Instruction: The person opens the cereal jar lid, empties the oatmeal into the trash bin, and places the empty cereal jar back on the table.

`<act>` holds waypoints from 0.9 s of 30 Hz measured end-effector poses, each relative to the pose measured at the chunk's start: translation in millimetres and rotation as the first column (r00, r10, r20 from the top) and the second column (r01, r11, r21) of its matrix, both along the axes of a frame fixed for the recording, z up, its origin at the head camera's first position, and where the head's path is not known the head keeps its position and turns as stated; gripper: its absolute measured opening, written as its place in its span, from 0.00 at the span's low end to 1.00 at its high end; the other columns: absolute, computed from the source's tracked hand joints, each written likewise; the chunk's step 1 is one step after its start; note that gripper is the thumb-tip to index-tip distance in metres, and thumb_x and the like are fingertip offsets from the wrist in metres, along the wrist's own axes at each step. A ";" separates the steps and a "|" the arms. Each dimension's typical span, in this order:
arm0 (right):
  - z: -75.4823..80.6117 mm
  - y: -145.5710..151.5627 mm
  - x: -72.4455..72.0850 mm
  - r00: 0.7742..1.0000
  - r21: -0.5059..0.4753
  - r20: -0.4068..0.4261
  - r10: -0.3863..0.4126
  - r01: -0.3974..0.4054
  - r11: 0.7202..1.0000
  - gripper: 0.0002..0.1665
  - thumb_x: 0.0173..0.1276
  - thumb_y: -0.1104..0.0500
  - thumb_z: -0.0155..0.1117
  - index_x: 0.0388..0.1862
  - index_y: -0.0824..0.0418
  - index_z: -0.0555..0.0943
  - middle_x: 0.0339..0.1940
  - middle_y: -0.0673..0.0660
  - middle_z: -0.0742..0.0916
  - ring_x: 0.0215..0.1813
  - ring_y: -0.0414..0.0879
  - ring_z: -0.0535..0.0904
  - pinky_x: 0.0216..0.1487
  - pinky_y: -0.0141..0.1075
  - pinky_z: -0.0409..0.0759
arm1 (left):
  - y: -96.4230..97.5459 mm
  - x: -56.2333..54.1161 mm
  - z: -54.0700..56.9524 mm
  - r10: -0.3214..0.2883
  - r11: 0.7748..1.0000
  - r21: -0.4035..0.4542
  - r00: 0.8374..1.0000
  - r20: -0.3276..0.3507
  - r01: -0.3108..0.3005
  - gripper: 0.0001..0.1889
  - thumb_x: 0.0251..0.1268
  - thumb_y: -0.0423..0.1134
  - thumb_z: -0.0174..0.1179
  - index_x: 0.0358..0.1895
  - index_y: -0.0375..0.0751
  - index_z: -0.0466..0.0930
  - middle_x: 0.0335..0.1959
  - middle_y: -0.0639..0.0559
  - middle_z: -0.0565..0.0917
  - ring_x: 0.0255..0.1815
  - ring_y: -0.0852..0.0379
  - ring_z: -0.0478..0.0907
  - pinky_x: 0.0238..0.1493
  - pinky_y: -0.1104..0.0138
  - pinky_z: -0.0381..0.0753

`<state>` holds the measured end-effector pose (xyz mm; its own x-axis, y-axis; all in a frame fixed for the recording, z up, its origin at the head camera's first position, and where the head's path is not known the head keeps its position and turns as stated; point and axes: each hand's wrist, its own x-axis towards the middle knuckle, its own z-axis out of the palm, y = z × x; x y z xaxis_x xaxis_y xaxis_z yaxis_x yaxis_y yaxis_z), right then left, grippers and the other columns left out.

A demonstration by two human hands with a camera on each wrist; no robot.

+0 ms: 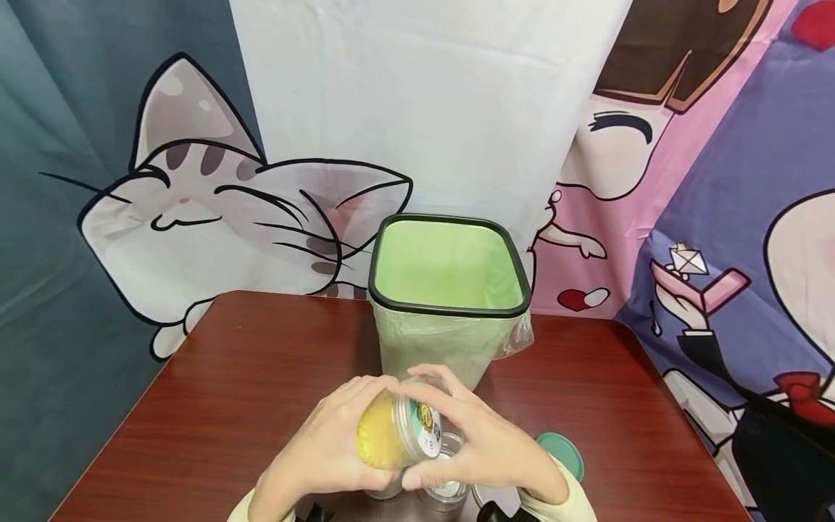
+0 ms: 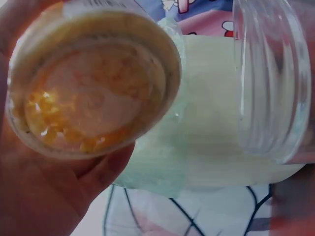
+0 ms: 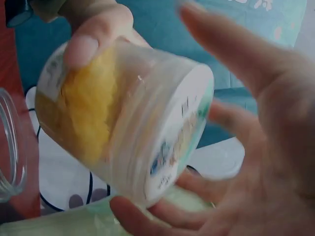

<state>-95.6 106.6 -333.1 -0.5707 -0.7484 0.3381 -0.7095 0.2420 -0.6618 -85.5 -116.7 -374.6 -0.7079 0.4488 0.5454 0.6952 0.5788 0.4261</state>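
My left hand (image 1: 329,442) grips a clear plastic jar (image 1: 380,433) with yellow contents, tilted on its side above the table. Its lid (image 1: 427,429), printed with a cartoon label in white and green, faces right. Around the lid end, my right hand (image 1: 485,442) spreads its fingers; in the right wrist view its thumb stands away from the jar. Whether its other fingertips touch the lid, I cannot tell. Below the hands stands an open clear jar (image 1: 449,491), partly hidden. The left wrist view shows the held jar's round base (image 2: 93,93).
A bin (image 1: 424,341) with a black rim and a pale green liner stands behind the hands on the brown table (image 1: 274,348). To the right of the hands lies a green round lid (image 1: 562,454). A cartoon-printed cloth (image 1: 430,87) hangs behind the table.
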 end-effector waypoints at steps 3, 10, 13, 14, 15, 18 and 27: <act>-6.6 -0.5 -0.2 0.988 -0.014 0.112 -0.106 0.108 0.994 0.43 0.55 0.46 0.68 0.68 0.46 0.60 0.62 0.46 0.67 0.58 0.42 0.69 0.48 0.35 0.77 | 4.0 2.5 1.4 0.080 0.993 -0.077 0.992 -0.092 -0.087 0.48 0.17 0.54 0.72 0.56 0.45 0.70 0.47 0.61 0.75 0.44 0.64 0.70 0.43 0.66 0.73; -13.0 -2.5 1.1 0.935 0.025 0.220 -0.277 0.279 0.960 0.34 0.60 0.46 0.63 0.64 0.40 0.62 0.52 0.44 0.75 0.45 0.40 0.78 0.45 0.35 0.77 | 11.0 3.9 -0.7 0.151 0.978 -0.100 0.954 -0.259 -0.182 0.49 0.13 0.54 0.70 0.54 0.38 0.72 0.46 0.56 0.76 0.43 0.60 0.72 0.39 0.64 0.74; -14.1 -2.6 0.5 0.935 0.013 0.234 -0.266 0.270 0.963 0.33 0.59 0.47 0.64 0.63 0.40 0.63 0.50 0.45 0.76 0.44 0.40 0.78 0.43 0.34 0.77 | 11.1 3.3 -1.5 0.145 0.980 -0.096 0.958 -0.248 -0.173 0.49 0.13 0.55 0.70 0.55 0.38 0.71 0.46 0.57 0.75 0.43 0.60 0.72 0.39 0.63 0.74; -14.6 -2.6 0.0 0.937 0.004 0.235 -0.257 0.264 0.965 0.34 0.59 0.48 0.64 0.63 0.41 0.63 0.50 0.45 0.77 0.44 0.40 0.78 0.42 0.34 0.78 | 10.8 3.1 -1.7 0.140 0.981 -0.095 0.961 -0.240 -0.166 0.49 0.13 0.55 0.71 0.55 0.39 0.71 0.46 0.57 0.75 0.43 0.60 0.72 0.40 0.63 0.74; -15.0 -2.6 -0.2 0.939 -0.005 0.237 -0.249 0.258 0.966 0.34 0.59 0.48 0.65 0.62 0.41 0.63 0.50 0.45 0.77 0.44 0.40 0.78 0.41 0.34 0.78 | 10.4 2.9 -1.9 0.134 0.983 -0.096 0.965 -0.226 -0.159 0.49 0.13 0.56 0.71 0.55 0.39 0.71 0.46 0.58 0.75 0.43 0.61 0.72 0.40 0.63 0.74; -16.2 -2.9 -0.8 0.945 -0.041 0.249 -0.212 0.229 0.973 0.35 0.57 0.49 0.67 0.62 0.43 0.64 0.50 0.45 0.77 0.44 0.41 0.77 0.39 0.33 0.79 | 8.7 2.2 -2.4 0.115 0.987 -0.093 0.976 -0.185 -0.133 0.49 0.14 0.57 0.72 0.54 0.39 0.72 0.46 0.59 0.76 0.43 0.62 0.72 0.43 0.65 0.74; -14.8 -1.8 -3.3 0.977 -0.072 0.170 -0.132 0.146 0.987 0.38 0.54 0.48 0.69 0.63 0.49 0.65 0.54 0.46 0.73 0.44 0.41 0.76 0.36 0.31 0.80 | 4.6 -1.6 -4.2 0.063 0.995 -0.072 0.994 -0.091 -0.070 0.51 0.19 0.58 0.73 0.60 0.44 0.68 0.46 0.64 0.74 0.44 0.68 0.71 0.42 0.70 0.74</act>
